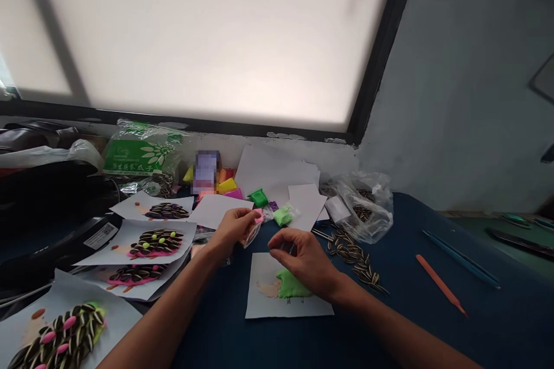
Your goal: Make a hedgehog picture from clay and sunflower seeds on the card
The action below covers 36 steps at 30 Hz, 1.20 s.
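Seed-covered card (113, 312): Nearest my camera, at the lower left of the frame; its animal figure is coated in striped seeds with pink dots. Other decorated cards (104, 249) lie above it at the left.
Working card (259, 307): Flat on the blue table (225, 328), low and just right of centre, carrying a green clay body (289, 284) next to a pale snout. I see no seeds on the part in view.
Left hand (236, 229): Near the centre of the frame, its fingers narrowed on a small pink piece (258, 217), with a clear wrapper (252, 235) hanging just below.
Right hand (305, 262): Over the working card, covering part of the green. I have its fingers curled, thumb and index tips close together; I cannot tell whether anything small sits between them.
Loose seeds (357, 259): Spread right of the right hand, below a clear plastic bag (381, 207).
Orange tool (440, 285): Lying apart at the right of the frame, unheld.
Step in hand: I judge it to be handling the pink piece at its wrapper, the green already shaped.
Next move: I'd say it calls for a light right-hand pinch, a steady left grip and wrists off the soft green.
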Each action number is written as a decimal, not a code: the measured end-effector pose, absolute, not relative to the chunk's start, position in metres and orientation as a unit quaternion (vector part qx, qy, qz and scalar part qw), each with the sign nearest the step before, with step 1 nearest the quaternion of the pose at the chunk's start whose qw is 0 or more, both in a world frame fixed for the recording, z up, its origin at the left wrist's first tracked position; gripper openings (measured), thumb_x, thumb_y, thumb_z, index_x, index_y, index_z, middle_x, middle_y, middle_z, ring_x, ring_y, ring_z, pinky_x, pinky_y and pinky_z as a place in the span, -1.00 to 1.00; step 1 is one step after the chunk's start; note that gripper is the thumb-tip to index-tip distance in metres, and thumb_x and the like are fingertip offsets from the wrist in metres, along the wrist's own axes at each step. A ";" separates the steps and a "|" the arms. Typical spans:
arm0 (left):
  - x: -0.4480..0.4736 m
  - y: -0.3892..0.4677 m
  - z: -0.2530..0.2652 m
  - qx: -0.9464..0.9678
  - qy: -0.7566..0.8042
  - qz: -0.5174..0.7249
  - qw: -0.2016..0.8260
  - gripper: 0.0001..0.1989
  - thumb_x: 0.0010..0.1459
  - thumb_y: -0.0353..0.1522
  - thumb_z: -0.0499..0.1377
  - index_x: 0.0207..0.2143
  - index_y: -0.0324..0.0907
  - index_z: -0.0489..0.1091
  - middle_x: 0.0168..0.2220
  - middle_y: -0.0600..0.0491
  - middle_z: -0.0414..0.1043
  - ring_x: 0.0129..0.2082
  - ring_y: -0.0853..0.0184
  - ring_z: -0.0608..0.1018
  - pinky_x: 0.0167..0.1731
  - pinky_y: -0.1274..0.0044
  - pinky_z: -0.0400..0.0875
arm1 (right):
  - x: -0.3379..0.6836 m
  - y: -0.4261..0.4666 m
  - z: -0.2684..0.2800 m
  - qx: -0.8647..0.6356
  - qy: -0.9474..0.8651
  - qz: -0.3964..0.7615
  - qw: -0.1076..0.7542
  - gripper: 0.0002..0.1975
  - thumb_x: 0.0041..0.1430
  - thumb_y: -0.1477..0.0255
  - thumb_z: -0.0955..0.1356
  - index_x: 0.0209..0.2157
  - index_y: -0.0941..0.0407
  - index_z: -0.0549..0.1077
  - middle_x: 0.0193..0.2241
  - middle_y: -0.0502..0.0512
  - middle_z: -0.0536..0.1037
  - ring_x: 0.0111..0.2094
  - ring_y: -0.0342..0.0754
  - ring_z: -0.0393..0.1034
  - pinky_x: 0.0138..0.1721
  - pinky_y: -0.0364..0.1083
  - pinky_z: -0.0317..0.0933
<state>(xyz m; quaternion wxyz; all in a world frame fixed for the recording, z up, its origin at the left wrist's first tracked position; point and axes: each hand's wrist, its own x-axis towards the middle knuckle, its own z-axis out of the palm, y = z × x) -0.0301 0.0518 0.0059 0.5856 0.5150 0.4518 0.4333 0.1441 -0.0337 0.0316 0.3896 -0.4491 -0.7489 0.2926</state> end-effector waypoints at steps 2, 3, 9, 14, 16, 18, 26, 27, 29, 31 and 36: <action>-0.029 0.053 0.006 0.485 0.442 0.458 0.599 -0.64 -0.13 -0.15 0.35 -0.40 -0.25 0.43 -0.61 0.16 0.36 -0.66 0.47 0.36 -0.68 0.66 0.15 | 0.142 -0.036 0.030 -0.451 -0.753 0.295 0.378 -0.90 0.14 0.52 0.36 -0.42 0.12 0.53 -0.52 -0.03 0.48 -0.52 -0.16 0.28 -0.50 -0.18 0.17; -0.029 0.054 0.007 0.474 0.434 0.466 0.608 -0.63 -0.14 -0.17 0.36 -0.37 -0.25 0.44 -0.57 0.13 0.39 -0.62 0.46 0.40 -0.66 0.66 0.19 | 0.141 -0.036 0.030 -0.451 -0.755 0.296 0.373 -0.89 0.16 0.51 0.36 -0.43 0.12 0.52 -0.54 -0.03 0.47 -0.53 -0.17 0.27 -0.51 -0.18 0.15; -0.023 0.047 0.008 0.471 0.376 0.480 0.638 -0.58 -0.22 -0.41 0.40 -0.23 -0.27 0.46 -0.40 0.03 0.49 -0.42 0.39 0.53 -0.35 0.56 0.42 | 0.136 -0.042 0.029 -0.447 -0.765 0.300 0.354 -0.87 0.08 0.59 0.36 -0.43 0.11 0.54 -0.51 -0.04 0.50 -0.53 -0.17 0.28 -0.51 -0.19 0.15; -0.012 0.043 -0.005 0.527 0.384 0.461 0.602 -0.60 -0.25 -0.41 0.38 -0.26 -0.26 0.45 -0.48 0.09 0.46 -0.49 0.37 0.51 -0.41 0.53 0.41 | 0.134 -0.049 0.022 -0.440 -0.793 0.268 0.326 -0.85 0.06 0.63 0.37 -0.44 0.10 0.54 -0.52 -0.05 0.52 -0.52 -0.15 0.34 -0.46 -0.17 0.19; -0.008 0.043 -0.009 0.560 0.394 0.453 0.571 -0.68 -0.22 -0.40 0.35 -0.32 -0.26 0.44 -0.52 0.11 0.44 -0.51 0.37 0.49 -0.46 0.54 0.38 | 0.134 -0.050 0.018 -0.433 -0.807 0.242 0.321 -0.86 0.07 0.63 0.38 -0.44 0.11 0.54 -0.46 0.00 0.54 -0.43 -0.10 0.40 -0.36 -0.14 0.23; -0.004 0.043 -0.011 0.592 0.408 0.452 0.528 -0.76 -0.18 -0.41 0.30 -0.37 -0.25 0.42 -0.55 0.13 0.39 -0.53 0.37 0.46 -0.49 0.56 0.34 | 0.134 -0.050 0.015 -0.427 -0.813 0.229 0.323 -0.85 0.08 0.63 0.38 -0.44 0.10 0.55 -0.41 0.03 0.55 -0.35 -0.06 0.43 -0.29 -0.11 0.25; 0.000 0.034 -0.012 0.704 0.466 0.437 0.312 -0.91 0.02 -0.48 0.11 -0.40 -0.13 0.28 -0.43 0.11 0.38 -0.39 0.30 0.45 -0.36 0.51 0.31 | 0.133 -0.051 0.007 -0.409 -0.826 0.206 0.329 -0.83 0.07 0.65 0.39 -0.40 0.08 0.53 -0.42 -0.01 0.54 -0.38 -0.08 0.44 -0.32 -0.14 0.26; 0.001 0.033 -0.012 0.719 0.477 0.423 0.277 -0.89 0.02 -0.50 0.11 -0.41 -0.13 0.26 -0.43 0.09 0.38 -0.35 0.27 0.45 -0.32 0.48 0.30 | 0.133 -0.050 0.006 -0.408 -0.830 0.195 0.326 -0.84 0.07 0.64 0.40 -0.40 0.08 0.53 -0.41 0.00 0.54 -0.37 -0.07 0.43 -0.32 -0.13 0.26; 0.002 0.031 -0.012 0.746 0.497 0.390 0.211 -0.88 0.04 -0.52 0.12 -0.42 -0.13 0.26 -0.39 0.02 0.40 -0.27 0.17 0.44 -0.24 0.40 0.27 | 0.133 -0.050 0.005 -0.408 -0.837 0.172 0.321 -0.86 0.08 0.62 0.41 -0.40 0.08 0.54 -0.38 0.03 0.52 -0.34 -0.06 0.42 -0.31 -0.13 0.26; 0.005 0.030 -0.013 0.768 0.511 0.353 0.158 -0.89 0.09 -0.53 0.10 -0.40 -0.15 0.28 -0.33 -0.07 0.43 -0.20 0.09 0.43 -0.18 0.34 0.24 | 0.133 -0.050 0.004 -0.410 -0.843 0.155 0.313 -0.87 0.08 0.62 0.41 -0.39 0.09 0.54 -0.38 0.05 0.51 -0.33 -0.05 0.42 -0.30 -0.13 0.26; 0.008 0.031 -0.013 0.799 0.534 0.265 0.077 -0.92 0.18 -0.49 0.10 -0.26 -0.19 0.32 -0.22 -0.15 0.47 -0.14 0.06 0.46 -0.15 0.34 0.21 | 0.131 -0.050 0.004 -0.412 -0.850 0.140 0.298 -0.87 0.07 0.63 0.43 -0.41 0.11 0.53 -0.39 0.05 0.49 -0.33 -0.05 0.40 -0.30 -0.12 0.26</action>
